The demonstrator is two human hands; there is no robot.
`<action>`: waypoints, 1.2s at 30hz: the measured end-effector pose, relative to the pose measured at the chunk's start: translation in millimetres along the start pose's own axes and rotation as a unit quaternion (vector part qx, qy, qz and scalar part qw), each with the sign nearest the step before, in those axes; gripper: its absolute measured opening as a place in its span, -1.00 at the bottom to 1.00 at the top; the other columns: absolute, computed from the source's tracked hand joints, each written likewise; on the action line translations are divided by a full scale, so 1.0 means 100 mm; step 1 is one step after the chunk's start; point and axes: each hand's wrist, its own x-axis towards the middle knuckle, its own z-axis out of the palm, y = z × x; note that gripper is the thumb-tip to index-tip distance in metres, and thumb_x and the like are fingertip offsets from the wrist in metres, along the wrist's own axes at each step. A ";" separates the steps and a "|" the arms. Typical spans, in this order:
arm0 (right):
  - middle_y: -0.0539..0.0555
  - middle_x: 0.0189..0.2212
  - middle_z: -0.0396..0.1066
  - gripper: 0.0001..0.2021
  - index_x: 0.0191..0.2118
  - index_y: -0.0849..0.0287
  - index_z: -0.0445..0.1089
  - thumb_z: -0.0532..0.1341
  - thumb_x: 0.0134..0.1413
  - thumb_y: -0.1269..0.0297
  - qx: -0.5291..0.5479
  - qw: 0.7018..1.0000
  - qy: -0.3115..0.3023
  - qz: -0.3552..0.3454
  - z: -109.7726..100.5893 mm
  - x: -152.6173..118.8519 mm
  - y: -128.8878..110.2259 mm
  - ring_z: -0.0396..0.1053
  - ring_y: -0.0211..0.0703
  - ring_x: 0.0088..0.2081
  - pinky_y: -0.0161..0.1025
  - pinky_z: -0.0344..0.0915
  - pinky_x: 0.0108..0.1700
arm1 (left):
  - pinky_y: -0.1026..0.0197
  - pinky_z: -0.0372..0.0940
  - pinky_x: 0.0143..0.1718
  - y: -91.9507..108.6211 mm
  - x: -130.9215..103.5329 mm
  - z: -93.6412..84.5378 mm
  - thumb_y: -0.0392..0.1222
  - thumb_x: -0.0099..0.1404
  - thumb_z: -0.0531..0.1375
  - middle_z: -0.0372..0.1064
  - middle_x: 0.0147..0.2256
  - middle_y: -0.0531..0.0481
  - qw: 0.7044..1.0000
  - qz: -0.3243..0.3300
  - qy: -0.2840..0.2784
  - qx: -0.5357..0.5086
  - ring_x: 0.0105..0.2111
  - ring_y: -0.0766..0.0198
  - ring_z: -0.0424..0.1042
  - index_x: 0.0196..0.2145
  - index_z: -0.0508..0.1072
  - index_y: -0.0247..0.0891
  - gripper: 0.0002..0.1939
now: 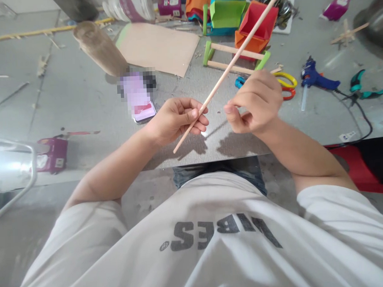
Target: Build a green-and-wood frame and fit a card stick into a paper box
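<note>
A long, thin wooden stick (221, 80) slants from lower left to upper right in the head view. Near its lower end my left hand (180, 118) pinches it between thumb and fingers. My right hand (255, 102) is to the right of the stick, apart from it, with its fingers curled in; whatever they may hold is hidden. Behind my right hand lie scissors (288, 93) with red and yellow handles, partly covered by it. A small frame (235, 69) of wooden rods with green ends stands beyond the stick.
A phone (145, 112) lies left of my left hand, near a wooden cylinder (100, 48) and a tan sheet (162, 45). Coloured boxes (227, 14) stand at the back. A blue glue gun (318, 76) and teal-handled pliers (368, 93) lie at the right, with a black cable.
</note>
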 end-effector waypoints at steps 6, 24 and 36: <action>0.01 -0.37 0.61 -0.47 -0.17 0.05 0.64 0.54 0.38 -0.37 0.264 0.933 -0.074 0.233 0.08 0.22 -0.46 0.43 -0.19 -0.41 -0.14 0.46 -0.33 | 0.34 0.68 -0.31 -0.02 -0.03 0.03 0.11 0.23 0.80 0.77 -0.31 -0.04 0.999 0.009 -0.032 -0.016 -0.38 0.21 0.80 -0.18 0.65 -0.29 -0.44; -0.09 -0.51 0.47 -0.41 -0.24 0.16 0.54 0.74 0.15 -0.22 0.495 0.791 -0.117 0.340 0.15 0.34 -0.39 0.45 -0.33 -0.51 -0.35 0.47 -0.43 | 0.25 0.66 -0.30 -0.05 0.04 -0.03 0.49 0.12 0.74 0.77 -0.35 -0.16 0.997 -0.017 -0.060 0.052 -0.40 0.17 0.76 -0.19 0.75 -0.34 -0.21; -0.06 -0.48 0.57 -0.40 -0.26 0.14 0.53 0.77 0.06 -0.20 0.489 0.769 -0.141 0.386 0.19 0.34 -0.33 0.46 -0.33 -0.53 -0.34 0.46 -0.46 | 0.23 0.61 -0.32 -0.09 0.12 -0.17 0.39 0.08 0.78 0.67 -0.46 -0.07 0.991 -0.003 -0.032 0.132 -0.48 0.23 0.65 -0.30 0.72 -0.31 -0.30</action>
